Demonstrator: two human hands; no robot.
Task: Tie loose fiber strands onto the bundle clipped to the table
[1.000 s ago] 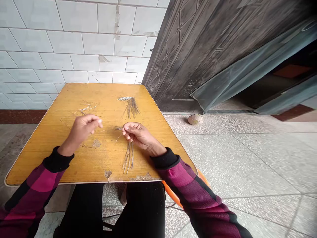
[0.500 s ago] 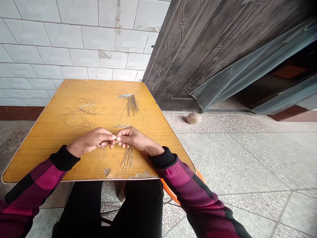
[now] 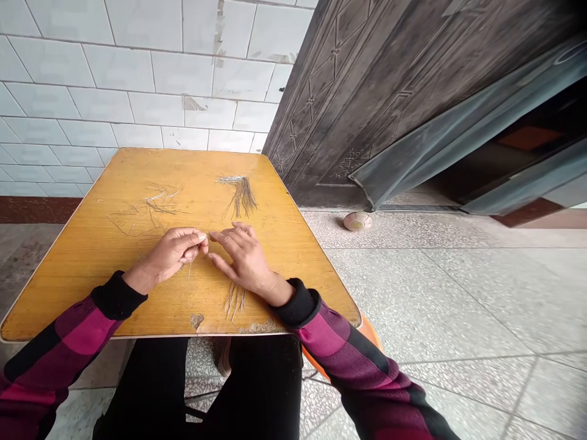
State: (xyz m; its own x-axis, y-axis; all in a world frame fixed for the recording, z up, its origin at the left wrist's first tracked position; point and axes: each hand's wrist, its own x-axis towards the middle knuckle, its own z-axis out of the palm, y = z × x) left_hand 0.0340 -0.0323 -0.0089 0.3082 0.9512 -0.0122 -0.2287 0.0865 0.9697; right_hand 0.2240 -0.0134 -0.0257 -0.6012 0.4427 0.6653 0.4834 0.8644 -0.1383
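Note:
My left hand (image 3: 173,253) hovers over the yellow wooden table (image 3: 82,256), its thumb and fingers pinched on a thin straw-like fibre that hangs down beside it. Close to its right, my right hand (image 3: 242,258) lies with fingers stretched flat over a small bundle of fibres (image 3: 233,299), whose ends stick out under the wrist toward me. The two hands' fingertips are almost touching. A second, darker bundle of fibres (image 3: 239,194) lies farther back on the table. Loose thin fibres (image 3: 153,205) are scattered at the back left.
The table's near edge is chipped (image 3: 257,329). A white tiled wall (image 3: 137,85) stands behind it and a dark metal door (image 3: 389,91) leans to the right. A small ball (image 3: 357,221) rests on the floor by the door. An orange seat edge (image 3: 367,324) shows under my right arm.
My right hand has opened from a pinch and now lies flat over the bundle. The left hand moved right to meet it, then drew back slightly, still pinching a fibre.

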